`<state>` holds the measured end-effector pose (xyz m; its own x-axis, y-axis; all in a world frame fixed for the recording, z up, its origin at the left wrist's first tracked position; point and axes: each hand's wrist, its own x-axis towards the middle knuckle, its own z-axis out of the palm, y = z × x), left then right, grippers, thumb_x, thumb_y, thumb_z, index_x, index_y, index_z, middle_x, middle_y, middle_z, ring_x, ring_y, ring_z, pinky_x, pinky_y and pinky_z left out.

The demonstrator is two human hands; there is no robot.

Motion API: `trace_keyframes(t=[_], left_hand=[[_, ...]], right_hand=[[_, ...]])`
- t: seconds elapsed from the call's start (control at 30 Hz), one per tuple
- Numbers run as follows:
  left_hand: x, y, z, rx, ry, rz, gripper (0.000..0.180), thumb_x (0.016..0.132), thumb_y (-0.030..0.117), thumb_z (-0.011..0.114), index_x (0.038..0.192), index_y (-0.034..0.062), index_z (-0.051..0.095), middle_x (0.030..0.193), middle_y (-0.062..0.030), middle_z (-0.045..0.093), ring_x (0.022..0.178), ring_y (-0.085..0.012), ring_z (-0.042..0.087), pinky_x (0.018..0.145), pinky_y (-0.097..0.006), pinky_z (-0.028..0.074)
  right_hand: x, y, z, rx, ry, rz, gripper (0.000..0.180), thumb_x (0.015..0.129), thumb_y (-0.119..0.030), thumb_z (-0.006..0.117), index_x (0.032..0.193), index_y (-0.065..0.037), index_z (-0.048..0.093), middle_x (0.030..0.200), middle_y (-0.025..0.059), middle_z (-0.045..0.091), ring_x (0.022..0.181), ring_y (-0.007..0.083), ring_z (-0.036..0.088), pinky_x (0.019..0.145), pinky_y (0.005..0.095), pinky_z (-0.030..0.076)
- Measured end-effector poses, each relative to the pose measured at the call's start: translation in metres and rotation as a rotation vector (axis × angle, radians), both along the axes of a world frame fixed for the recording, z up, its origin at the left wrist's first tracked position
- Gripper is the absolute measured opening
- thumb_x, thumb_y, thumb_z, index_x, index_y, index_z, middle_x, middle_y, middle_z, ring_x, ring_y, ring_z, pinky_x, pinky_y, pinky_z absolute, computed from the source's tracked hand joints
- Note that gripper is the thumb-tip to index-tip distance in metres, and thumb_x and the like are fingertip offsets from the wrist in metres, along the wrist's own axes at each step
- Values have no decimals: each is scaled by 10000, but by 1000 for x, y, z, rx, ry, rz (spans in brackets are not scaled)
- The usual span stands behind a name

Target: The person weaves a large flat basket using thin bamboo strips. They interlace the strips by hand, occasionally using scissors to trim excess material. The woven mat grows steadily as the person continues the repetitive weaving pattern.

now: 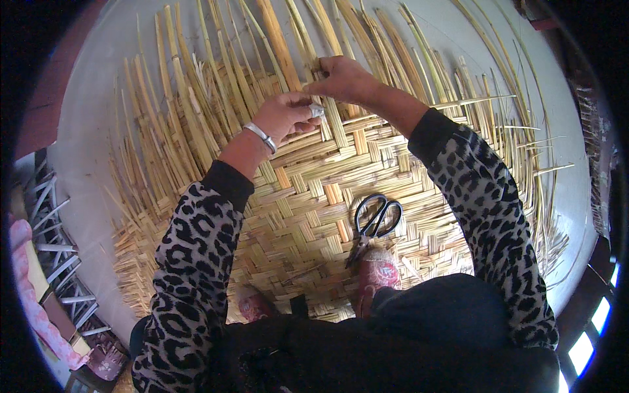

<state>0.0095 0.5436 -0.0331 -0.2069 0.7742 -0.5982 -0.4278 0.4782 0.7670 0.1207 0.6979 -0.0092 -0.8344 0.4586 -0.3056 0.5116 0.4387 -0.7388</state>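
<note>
A large mat (pixel 308 216) of flat, straw-coloured reed strips, woven in a slanting pattern, lies under both my hands. Loose reed strips (pixel 196 98) fan out from its far edge. My right hand (pixel 344 82) pinches a bundle of these upright strips, its fingers curled behind them. Just left of it, my left hand (pixel 285 116) is closed at the weaving edge; what its fingers hold is hidden. A silvery wrap (pixel 317 111) shows at the left fingertips, and a silver bangle (pixel 261 137) circles that wrist. Black-handled scissors (pixel 377 217) lie on the mat, apart from both hands.
My patterned red shoes (pixel 380 272) stand on the mat, the right one against the scissors' blades. Smooth grey floor (pixel 88 164) surrounds the mat. Loose strip ends (pixel 547 169) stick out at the right. A metal rack (pixel 59 245) and pink cloth (pixel 29 275) are at the left.
</note>
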Motion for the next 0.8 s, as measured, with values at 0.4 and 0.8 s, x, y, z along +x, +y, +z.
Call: trace_keyframes(t=[0.4, 0.8], left_hand=[[14, -1, 0, 31, 355, -123, 226, 904, 37, 567, 1117, -38, 555, 866, -117, 676, 656, -164, 681, 473, -244, 523], [23, -5, -3, 53, 850, -148, 168, 784, 111, 694, 866, -11, 613, 855, -193, 673, 724, -282, 688, 634, -365, 535]], right_hand=[[-1, -6, -13, -15, 137, 8, 398, 778, -227, 750, 1042, 39, 616, 872, 102, 666, 791, 149, 611, 721, 318, 493], [3, 2, -19, -114, 165, 76, 423, 804, -302, 721, 1081, 6, 632, 840, 110, 658, 741, 175, 602, 710, 351, 510]])
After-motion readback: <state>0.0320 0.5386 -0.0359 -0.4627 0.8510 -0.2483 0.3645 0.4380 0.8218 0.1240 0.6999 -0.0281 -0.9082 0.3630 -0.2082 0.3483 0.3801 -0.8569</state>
